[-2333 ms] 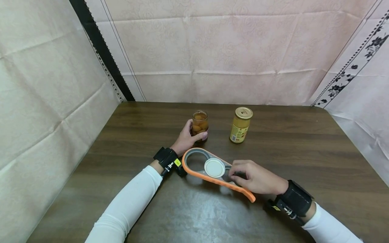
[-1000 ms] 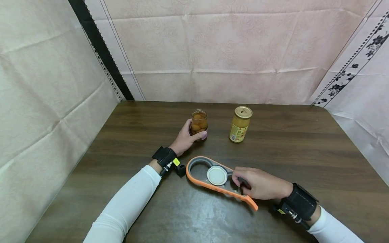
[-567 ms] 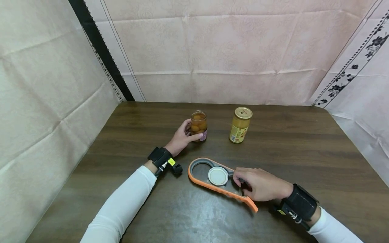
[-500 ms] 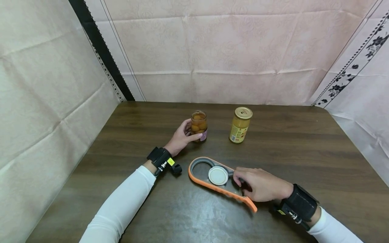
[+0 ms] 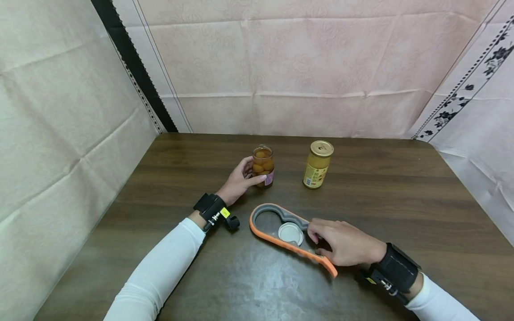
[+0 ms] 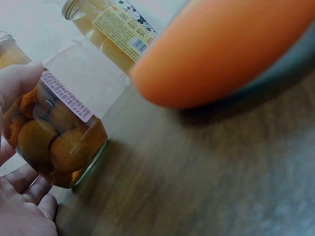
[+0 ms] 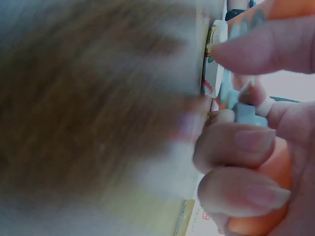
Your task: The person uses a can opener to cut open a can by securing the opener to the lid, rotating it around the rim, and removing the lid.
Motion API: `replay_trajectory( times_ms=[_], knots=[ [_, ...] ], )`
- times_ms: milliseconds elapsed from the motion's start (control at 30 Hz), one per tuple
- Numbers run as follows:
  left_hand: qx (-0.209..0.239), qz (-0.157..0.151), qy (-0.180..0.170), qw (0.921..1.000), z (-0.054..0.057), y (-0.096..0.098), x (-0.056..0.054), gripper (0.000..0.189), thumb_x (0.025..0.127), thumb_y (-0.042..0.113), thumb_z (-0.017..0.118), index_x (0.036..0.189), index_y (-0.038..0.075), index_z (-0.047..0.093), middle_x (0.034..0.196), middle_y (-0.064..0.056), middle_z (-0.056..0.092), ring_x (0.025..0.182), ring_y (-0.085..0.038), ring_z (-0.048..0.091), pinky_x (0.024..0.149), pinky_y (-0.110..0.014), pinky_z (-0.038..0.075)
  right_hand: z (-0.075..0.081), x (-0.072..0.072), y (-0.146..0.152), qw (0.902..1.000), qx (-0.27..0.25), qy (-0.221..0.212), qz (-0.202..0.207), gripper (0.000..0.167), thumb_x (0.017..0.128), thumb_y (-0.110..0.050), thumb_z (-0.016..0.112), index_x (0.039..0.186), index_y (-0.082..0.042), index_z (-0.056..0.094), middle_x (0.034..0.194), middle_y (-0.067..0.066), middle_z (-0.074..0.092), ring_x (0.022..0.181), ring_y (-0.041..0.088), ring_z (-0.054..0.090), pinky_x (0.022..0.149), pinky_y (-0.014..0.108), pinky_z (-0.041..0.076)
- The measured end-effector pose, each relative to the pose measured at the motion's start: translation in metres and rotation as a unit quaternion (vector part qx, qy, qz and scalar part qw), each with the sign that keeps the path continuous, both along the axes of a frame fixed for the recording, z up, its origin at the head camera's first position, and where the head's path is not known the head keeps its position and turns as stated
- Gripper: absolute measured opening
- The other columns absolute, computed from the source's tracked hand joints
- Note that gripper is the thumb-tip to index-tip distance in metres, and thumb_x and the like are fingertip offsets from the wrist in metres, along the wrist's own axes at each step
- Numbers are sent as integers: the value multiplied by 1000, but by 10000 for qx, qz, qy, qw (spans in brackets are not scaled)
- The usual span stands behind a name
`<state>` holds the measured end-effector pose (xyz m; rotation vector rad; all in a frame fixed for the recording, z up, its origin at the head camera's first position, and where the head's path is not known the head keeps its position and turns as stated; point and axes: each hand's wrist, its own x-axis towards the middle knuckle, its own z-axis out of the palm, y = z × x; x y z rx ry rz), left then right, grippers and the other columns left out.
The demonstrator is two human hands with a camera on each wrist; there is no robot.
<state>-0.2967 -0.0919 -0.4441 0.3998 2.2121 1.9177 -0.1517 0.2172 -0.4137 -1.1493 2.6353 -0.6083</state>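
Observation:
My left hand [image 5: 236, 184] holds an uncovered glass jar of round brown fruit [image 5: 263, 166] upright near the far side of the table. Its thumb lies across the purple label, with the other fingers around the back; in the left wrist view they spread under the jar's side. In my right hand [image 5: 346, 243] is an orange and grey jar opener [image 5: 274, 240], its fingers curled round the orange handle [image 7: 251, 226]. A round lid [image 5: 291, 232], pale side up, lies within the opener's frame, which overlaps its near edge in the head view.
A yellow-labelled jar [image 5: 316, 171] with its gold lid on stands right of the brown fruit jar. Brown wood tabletop [image 5: 225, 285] reaches to pale cloth hangings [image 5: 305, 76] behind and at both sides.
The opener has come down toward me, and its grey inner jaw has moved off the lid, which now sits lower inside the frame. My left hand has eased left, showing more of the jar's label.

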Motion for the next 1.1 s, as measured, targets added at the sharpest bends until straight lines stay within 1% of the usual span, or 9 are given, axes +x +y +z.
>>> replay_trajectory(
  times_ms=[200,300,400,500,633,800,900,1000,1100],
  knots=[
    [-19,4,4,10000,-1,0,-1,68,95,22,73,152,16,36,153,-10,46,146,-25,40,125,-43,28,1,-2,1,9983,-558,-183,-9,37,84,10,61,92,-23,48,90,-9,47,76,4,46,64,19,40],
    [-49,-9,34,10000,-1,0,-1,67,95,23,73,151,16,38,152,-10,47,145,-26,41,124,-44,29,4,-3,2,9962,-781,-375,5,39,88,14,56,97,-24,52,96,-9,51,83,5,50,69,20,43],
    [-75,-28,57,10000,-1,0,-1,66,95,24,73,151,16,39,151,-10,48,144,-26,42,123,-44,30,7,-3,3,9936,-962,-585,-67,33,95,8,51,101,-24,57,99,-10,55,86,5,53,72,21,46],
    [-64,-79,63,9999,-1,0,-1,65,95,24,72,151,15,39,150,-10,49,143,-26,44,123,-45,31,9,-4,3,9911,-1126,-693,-149,20,102,-5,51,102,-24,59,98,-11,56,86,5,54,73,23,47],
    [-76,-118,24,9999,0,0,0,66,95,25,72,151,14,39,149,-10,50,141,-27,45,122,-46,33,9,-4,4,9899,-1286,-586,-151,5,102,-18,59,99,-21,57,90,-12,54,80,3,52,69,23,45],
    [-234,-95,38,9997,0,0,0,67,94,29,73,151,15,40,148,-10,50,140,-27,46,121,-46,35,11,-4,4,9887,-1275,-677,-411,31,92,-32,74,94,-20,46,75,-11,42,64,2,43,55,19,35],
    [-330,-76,95,9994,0,0,0,67,94,30,73,151,16,41,149,-9,50,141,-27,47,120,-46,36,14,-3,4,9899,-1165,-512,-622,47,83,-35,83,96,-20,41,73,-9,37,58,0,39,51,17,32],
    [-397,-45,124,9991,-1,1,1,66,95,31,73,151,17,42,149,-9,51,141,-27,47,119,-46,37,14,-3,4,9898,-1235,-287,-646,55,77,-26,87,105,-19,41,74,-9,48,56,-1,42,51,17,36],
    [-414,-25,111,9991,-2,1,1,66,95,31,73,152,18,42,150,-9,50,141,-27,47,119,-46,38,14,-3,4,9890,-1365,-63,-563,61,74,-18,87,117,-17,44,83,-11,63,63,-1,50,58,18,42]
  ],
)
